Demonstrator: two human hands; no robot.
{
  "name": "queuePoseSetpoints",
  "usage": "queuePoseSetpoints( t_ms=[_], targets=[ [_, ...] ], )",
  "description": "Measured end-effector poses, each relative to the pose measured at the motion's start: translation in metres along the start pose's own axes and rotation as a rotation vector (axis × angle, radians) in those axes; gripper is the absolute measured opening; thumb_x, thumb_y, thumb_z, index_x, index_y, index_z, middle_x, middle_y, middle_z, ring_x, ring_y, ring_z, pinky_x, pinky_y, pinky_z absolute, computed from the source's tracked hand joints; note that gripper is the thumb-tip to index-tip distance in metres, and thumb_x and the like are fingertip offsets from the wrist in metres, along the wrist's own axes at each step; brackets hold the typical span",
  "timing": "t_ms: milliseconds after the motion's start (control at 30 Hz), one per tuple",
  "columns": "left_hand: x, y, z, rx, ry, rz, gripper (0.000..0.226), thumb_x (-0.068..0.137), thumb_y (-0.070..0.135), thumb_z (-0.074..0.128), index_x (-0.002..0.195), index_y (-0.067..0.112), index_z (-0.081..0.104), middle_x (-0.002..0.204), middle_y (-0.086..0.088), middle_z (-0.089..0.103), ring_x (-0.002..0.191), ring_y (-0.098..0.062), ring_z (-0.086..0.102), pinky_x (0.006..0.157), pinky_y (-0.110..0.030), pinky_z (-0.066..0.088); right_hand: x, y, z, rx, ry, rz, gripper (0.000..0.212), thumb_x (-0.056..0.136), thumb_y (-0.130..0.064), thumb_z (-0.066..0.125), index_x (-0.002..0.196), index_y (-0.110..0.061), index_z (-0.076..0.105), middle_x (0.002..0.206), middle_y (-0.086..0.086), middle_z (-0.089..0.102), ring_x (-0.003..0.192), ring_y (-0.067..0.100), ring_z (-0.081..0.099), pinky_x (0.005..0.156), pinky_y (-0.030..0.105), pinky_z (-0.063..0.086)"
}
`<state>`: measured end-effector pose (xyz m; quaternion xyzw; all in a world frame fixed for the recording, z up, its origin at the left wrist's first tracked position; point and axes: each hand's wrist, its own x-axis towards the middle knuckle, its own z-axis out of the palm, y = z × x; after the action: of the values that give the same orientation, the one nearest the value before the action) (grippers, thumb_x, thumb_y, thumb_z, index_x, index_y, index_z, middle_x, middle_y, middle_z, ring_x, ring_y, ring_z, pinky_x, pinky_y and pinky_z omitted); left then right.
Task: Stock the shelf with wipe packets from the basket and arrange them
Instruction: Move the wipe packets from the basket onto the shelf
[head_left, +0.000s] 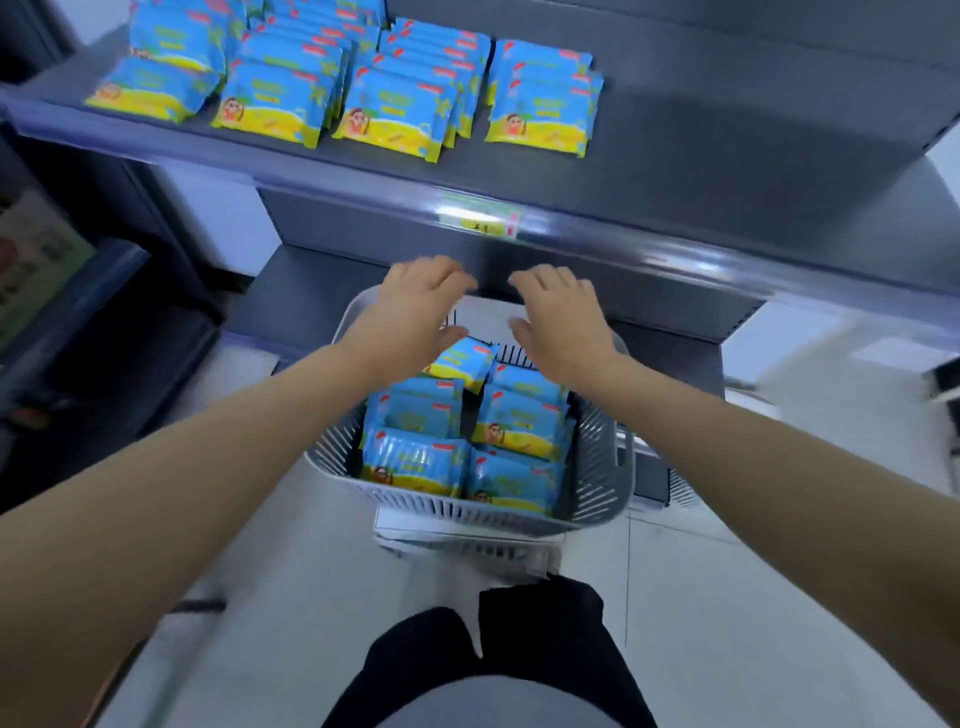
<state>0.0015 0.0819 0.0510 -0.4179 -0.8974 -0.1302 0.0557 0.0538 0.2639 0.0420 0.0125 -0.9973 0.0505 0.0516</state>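
Both hands spread wide and empty over the basket (597, 467): left hand (415, 306) and right hand (561, 322) hover just above the wipe packets (457, 358) inside, more packets (395, 109) on the shelf (727, 171) above the basket.

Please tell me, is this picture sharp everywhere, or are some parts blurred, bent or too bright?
Head view: the wide lens bends the shelf edge. The left hand and right hand over the basket look slightly smeared. Glare washes out the price label, so it is unreadable. The packets on the shelf are soft, their print illegible.
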Motion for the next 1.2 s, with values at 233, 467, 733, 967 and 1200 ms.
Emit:
queuePoseSetpoints(
  t_ms=[233, 467, 733, 967, 1200],
  targets=[
    [-0.045, -0.028, 0.067, -0.005, -0.346, -0.076, 0.051, 0.084, 0.028, 0.064, 0.13, 0.013, 0.048, 0.129, -0.009, 0.049, 0.12, -0.029, 0.044, 0.099, -0.038, 0.03, -0.021, 0.001, 0.101, 0.075, -0.703, -0.043, 0.028, 0.094, -0.023, 0.052, 0.116, -0.006, 0.055, 0.109, 0.017, 0.056, 0.101, 0.035, 0.052, 0.084, 0.041, 0.047],
    [-0.052, -0.045, 0.092, 0.004, -0.446, -0.125, 0.051, 0.083, 0.031, 0.065, 0.129, 0.016, 0.048, 0.131, -0.007, 0.047, 0.122, -0.03, 0.043, 0.099, -0.039, 0.031, -0.032, -0.004, 0.145, -0.036, -1.071, -0.023, 0.029, 0.085, -0.027, 0.069, 0.097, -0.009, 0.05, 0.075, 0.003, 0.047, 0.08, 0.026, 0.048, 0.071, 0.032, 0.04],
    [-0.046, -0.04, 0.125, -0.073, -0.729, -0.213, 0.054, 0.081, 0.03, 0.07, 0.128, 0.016, 0.048, 0.129, -0.007, 0.05, 0.116, -0.028, 0.048, 0.101, -0.039, 0.036, -0.038, 0.004, 0.145, -0.082, -1.131, 0.023, 0.048, 0.087, -0.025, 0.065, 0.126, -0.001, 0.052, 0.121, 0.012, 0.058, 0.107, 0.031, 0.058, 0.089, 0.04, 0.051],
    [-0.033, -0.031, 0.142, -0.104, -1.037, -0.227, 0.068, 0.078, 0.017, 0.073, 0.137, 0.008, 0.04, 0.142, -0.011, 0.043, 0.128, -0.032, 0.042, 0.102, -0.04, 0.038, -0.016, 0.032, 0.089, -0.073, -0.917, 0.087, 0.013, 0.086, -0.01, 0.055, 0.097, -0.006, 0.05, 0.08, 0.008, 0.048, 0.058, 0.018, 0.041, 0.048, 0.028, 0.033],
    [-0.026, -0.033, 0.12, -0.097, -0.91, -0.191, 0.026, 0.079, 0.018, 0.072, 0.099, 0.007, 0.06, 0.096, -0.014, 0.056, 0.092, -0.029, 0.053, 0.078, -0.037, 0.043, -0.003, 0.034, 0.047, 0.078, -0.726, 0.095, 0.031, 0.084, -0.005, 0.045, 0.115, -0.012, 0.045, 0.118, 0.01, 0.055, 0.091, 0.027, 0.051, 0.072, 0.033, 0.044]
  ],
)
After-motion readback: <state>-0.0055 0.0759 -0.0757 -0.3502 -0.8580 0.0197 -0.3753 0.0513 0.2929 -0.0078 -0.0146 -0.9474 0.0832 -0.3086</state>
